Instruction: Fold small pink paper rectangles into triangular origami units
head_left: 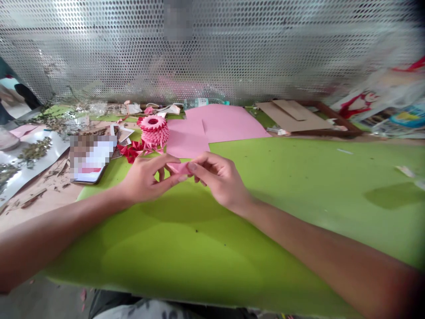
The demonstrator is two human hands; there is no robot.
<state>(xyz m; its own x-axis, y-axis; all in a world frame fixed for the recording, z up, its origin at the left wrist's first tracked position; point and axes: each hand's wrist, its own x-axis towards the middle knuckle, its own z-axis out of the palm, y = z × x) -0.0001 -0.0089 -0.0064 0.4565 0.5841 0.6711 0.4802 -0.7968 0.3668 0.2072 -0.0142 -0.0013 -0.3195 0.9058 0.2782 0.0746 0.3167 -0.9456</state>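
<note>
A small folded piece of pink paper [179, 168] is pinched between my two hands, above the green tabletop [212, 248]. My left hand [148, 177] grips its left side between thumb and fingers. On its right end, the thumb and fingertips of my right hand [219, 177] press together. Just beyond my hands stands a round pink and red origami piece [154, 130] built from many folded units. Loose red folded pieces [131, 152] lie beside it. Flat pink paper sheets [226, 124] are spread behind my hands.
A phone [94, 159] lies at the left, near dried plant bits [36, 150]. A plastic bottle [202, 103] rests along the back. Brown cardboard [292, 116] lies at the back right by a plastic bag [375, 97]. A perforated metal panel [212, 53] closes off the far side.
</note>
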